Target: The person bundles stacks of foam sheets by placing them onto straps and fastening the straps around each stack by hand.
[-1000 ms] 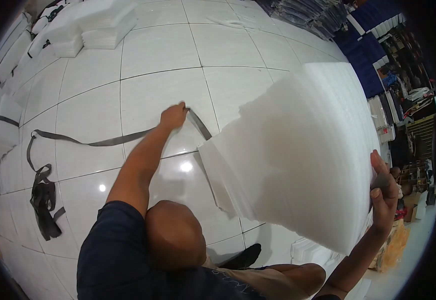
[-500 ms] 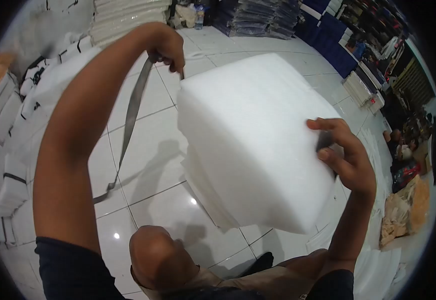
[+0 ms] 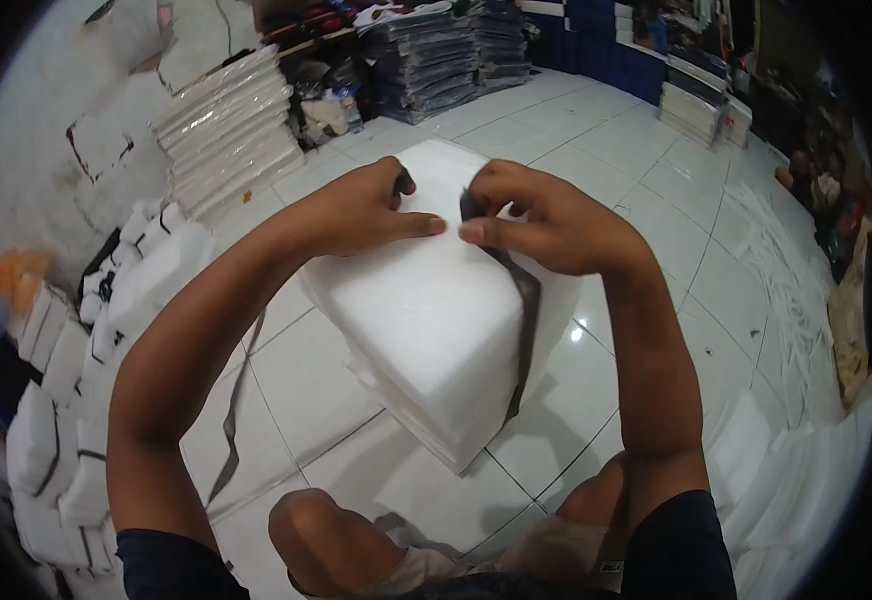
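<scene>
A thick stack of white foam sheets (image 3: 406, 320) stands on the tiled floor in front of me, one corner pointing toward my knees. My right hand (image 3: 551, 215) pinches a dark grey strap (image 3: 528, 325) above the top of the stack. From there the strap runs down over the right-hand side to the floor. My left hand (image 3: 361, 212) is curled over the top of the stack with its thumb stretched toward my right hand; a dark piece of strap shows in its fingers. Behind my left forearm, a loose strap length (image 3: 233, 430) trails down onto the floor.
Strapped white foam bundles (image 3: 51, 440) are piled along the left. Plastic-wrapped white stacks (image 3: 226, 130) and dark stacks (image 3: 421, 65) stand at the back. White strips (image 3: 776, 300) lie on the floor to the right, near brown paper (image 3: 853, 310).
Both hands have come together over the top of the stack. The stack, tilted before, now sits on the floor. The strap has come up along its right side.
</scene>
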`<state>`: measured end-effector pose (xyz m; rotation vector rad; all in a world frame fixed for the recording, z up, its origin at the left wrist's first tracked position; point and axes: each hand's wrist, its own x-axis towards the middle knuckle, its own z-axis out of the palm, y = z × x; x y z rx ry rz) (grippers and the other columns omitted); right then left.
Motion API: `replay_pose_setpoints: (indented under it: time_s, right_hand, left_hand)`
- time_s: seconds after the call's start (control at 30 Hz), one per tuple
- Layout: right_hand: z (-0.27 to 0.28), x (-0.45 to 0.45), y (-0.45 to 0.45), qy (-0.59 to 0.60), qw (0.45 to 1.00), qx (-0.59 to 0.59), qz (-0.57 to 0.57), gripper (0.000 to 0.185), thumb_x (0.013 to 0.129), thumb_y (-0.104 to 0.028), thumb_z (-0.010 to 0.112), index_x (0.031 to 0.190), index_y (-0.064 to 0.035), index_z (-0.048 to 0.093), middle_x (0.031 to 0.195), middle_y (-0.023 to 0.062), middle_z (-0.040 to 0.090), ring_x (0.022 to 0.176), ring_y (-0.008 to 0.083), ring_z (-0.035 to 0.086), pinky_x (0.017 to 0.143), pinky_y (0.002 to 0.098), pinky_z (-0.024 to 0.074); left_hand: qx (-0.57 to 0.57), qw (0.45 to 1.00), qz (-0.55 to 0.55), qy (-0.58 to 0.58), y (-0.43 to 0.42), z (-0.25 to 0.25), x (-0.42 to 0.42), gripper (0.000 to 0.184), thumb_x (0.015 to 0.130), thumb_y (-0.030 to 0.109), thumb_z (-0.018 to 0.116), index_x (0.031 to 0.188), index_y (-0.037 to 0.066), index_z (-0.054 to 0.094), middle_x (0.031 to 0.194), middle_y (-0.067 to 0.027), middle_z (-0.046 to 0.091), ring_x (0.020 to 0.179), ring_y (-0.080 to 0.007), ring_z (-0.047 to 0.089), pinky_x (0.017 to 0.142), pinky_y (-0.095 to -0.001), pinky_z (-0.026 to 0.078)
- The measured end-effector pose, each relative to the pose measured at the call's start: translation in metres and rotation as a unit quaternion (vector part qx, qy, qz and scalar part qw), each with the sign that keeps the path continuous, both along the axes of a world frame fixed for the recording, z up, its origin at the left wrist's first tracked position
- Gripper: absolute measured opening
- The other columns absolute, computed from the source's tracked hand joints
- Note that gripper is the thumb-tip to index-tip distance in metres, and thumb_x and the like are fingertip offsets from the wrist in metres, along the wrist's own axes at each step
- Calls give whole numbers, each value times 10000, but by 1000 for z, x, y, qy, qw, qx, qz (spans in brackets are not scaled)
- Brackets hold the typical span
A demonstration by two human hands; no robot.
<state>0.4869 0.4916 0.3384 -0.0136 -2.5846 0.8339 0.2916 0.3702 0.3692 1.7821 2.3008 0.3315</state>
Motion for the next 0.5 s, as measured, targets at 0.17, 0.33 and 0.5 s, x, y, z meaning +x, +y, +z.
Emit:
replay_pose_setpoints:
  time_s: [0.17,0.33,0.5]
  right_hand:
    - [4,-5,9,99,994,-35,13,277,882,-291,642,922,-19,615,887,56,524,818,160,530,733,304,438]
    - [-20,-34,19,195,970,49,-136,285,869,-266,652,970,0,633,930,93,584,829,211,565,759,321,454]
    - [-22,-28,55,86,976,-164,-113,295,865,-311,671,952,-30,684,765,21,613,666,96,542,606,235,489]
  left_hand:
    - [65,989,-135,8,33,9,-12,597,775,302,743,1176,-33,455,1017,-181,571,950,-243,567,801,-342,452]
    - [176,941,-249,143,80,-9,-22,355,793,145,686,1092,17,544,1010,-215,629,967,-341,612,810,-416,457]
    - [251,966,6,58,83,-31,6,322,877,288,541,982,7,658,922,-221,658,903,-390,626,795,-419,482]
